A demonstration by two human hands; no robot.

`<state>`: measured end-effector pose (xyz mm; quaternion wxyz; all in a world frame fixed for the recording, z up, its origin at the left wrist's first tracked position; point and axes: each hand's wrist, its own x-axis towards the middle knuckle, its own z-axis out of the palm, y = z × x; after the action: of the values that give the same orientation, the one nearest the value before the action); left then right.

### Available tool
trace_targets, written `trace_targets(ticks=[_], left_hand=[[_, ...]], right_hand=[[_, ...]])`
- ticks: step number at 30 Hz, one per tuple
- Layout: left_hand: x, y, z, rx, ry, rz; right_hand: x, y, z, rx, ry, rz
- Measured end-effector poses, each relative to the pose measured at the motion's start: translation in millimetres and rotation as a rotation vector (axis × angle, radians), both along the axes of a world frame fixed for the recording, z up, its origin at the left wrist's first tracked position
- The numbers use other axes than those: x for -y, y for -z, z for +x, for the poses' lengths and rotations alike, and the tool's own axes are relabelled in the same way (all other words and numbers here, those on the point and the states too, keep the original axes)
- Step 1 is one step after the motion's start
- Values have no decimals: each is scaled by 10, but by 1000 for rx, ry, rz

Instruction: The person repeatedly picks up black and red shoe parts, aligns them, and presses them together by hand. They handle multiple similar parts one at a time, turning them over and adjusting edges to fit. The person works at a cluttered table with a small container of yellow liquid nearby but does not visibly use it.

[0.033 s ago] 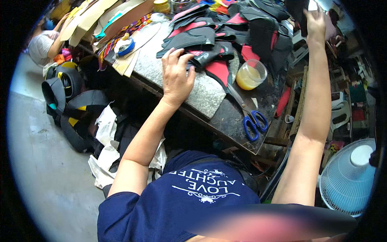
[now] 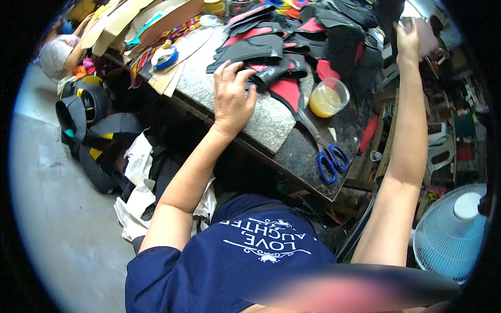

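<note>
My left hand (image 2: pixel 233 101) is over the near edge of the worktable, fingers bent and apart. Its fingertips reach the edge of a pile of black and red cut fabric pieces (image 2: pixel 253 51); whether they press on it I cannot tell. My right arm stretches to the far right, where my right hand (image 2: pixel 408 43) is raised with its fingers closed beside a dark shape (image 2: pixel 389 26). What it grips is unclear. Scissors with blue handles (image 2: pixel 326 151) lie on the table, blades toward a red and black piece (image 2: pixel 286 95). A clear tub of yellowish paste (image 2: pixel 327 99) stands beside them.
A pale stone slab (image 2: pixel 266 128) lies on the dark tabletop (image 2: pixel 302 164). Black strap-like pieces (image 2: pixel 102 141) and white cloth (image 2: pixel 138 161) are heaped at left. A fan (image 2: pixel 451 232) stands at right, near plastic chairs (image 2: pixel 441 154). Another person (image 2: pixel 60 55) is at far left.
The view has shifted slightly, so the table and its things sit a little further right. My right hand is slightly lower in the picture. My left hand keeps its pose by the pile.
</note>
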<state>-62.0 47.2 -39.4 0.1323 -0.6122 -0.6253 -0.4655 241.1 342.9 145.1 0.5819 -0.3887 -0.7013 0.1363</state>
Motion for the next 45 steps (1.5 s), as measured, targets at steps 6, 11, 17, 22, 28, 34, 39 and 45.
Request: trace_targets(ticks=[6,11,17,22,28,34,39,45], left_hand=[[-4,38,-43,48,-7,-3],[-8,45,-40,50,-11,-2],[-19,49,-17,36,-17,-29],[-40,63,-45,21,-15,-25],[-104,109,-114,58,22,4],[-501,-32,-501,-122,-41,-125],[-596,-103,-733,-142,17,-349],[-303,-375,-616,-278,-145,-204]], right_hand=[[-185,878,591,752,456,-474],[495,483,369,807,45,-202],[1532,706,-137,1407,-333,225],[1853,741,-377,1513,-102,-62],[1986,287,-33,734,-190,233],[2298,640,166,1330,36,121],[2571,567,121,681,-294,-83],[2902,793,-240,318,-606,-269]])
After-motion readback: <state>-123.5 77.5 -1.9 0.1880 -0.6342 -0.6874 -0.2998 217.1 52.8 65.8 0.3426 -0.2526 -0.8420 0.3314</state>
